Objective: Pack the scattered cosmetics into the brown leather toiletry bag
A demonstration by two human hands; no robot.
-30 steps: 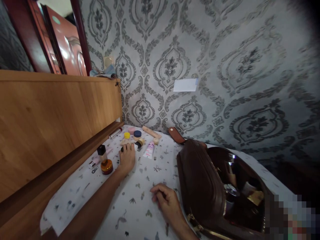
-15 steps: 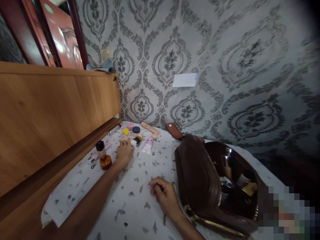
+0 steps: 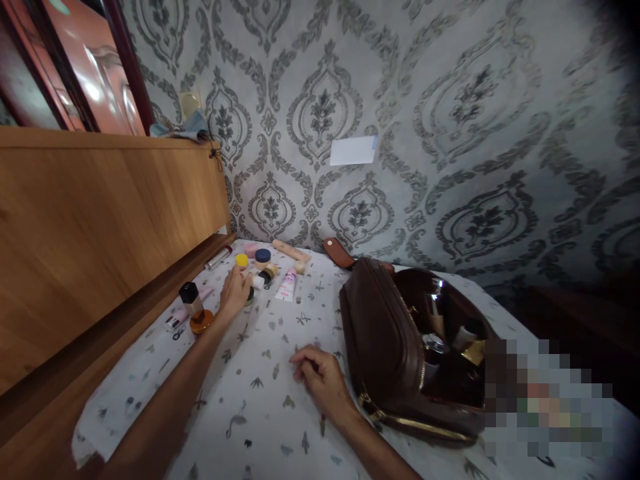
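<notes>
My left hand (image 3: 236,291) is among the small cosmetics at the far left, its fingers bent down beside a yellow-lidded jar (image 3: 241,261). What lies under the fingers is hidden. Right of it are a white cap (image 3: 257,283), a dark round item (image 3: 250,295) and a black-and-gold container (image 3: 269,274). A pink-and-white tube (image 3: 287,285) lies farther right. My right hand (image 3: 321,377) rests on the cloth with fingers loosely curved and nothing in them. Close to its right stands an unzipped brown cosmetic bag (image 3: 373,327) with several items inside.
A black-capped bottle (image 3: 191,297) and an amber jar (image 3: 201,323) stand near my left forearm. A navy-lidded jar (image 3: 263,256) and a peach tube (image 3: 291,251) sit near the patterned wall (image 3: 320,120). The wooden panel (image 3: 110,213) borders the patterned cloth (image 3: 260,413) on the left.
The view has shifted, so everything appears farther left. My left hand has moved slightly away and left, baring the dark round item. My right hand stays beside the bag.
</notes>
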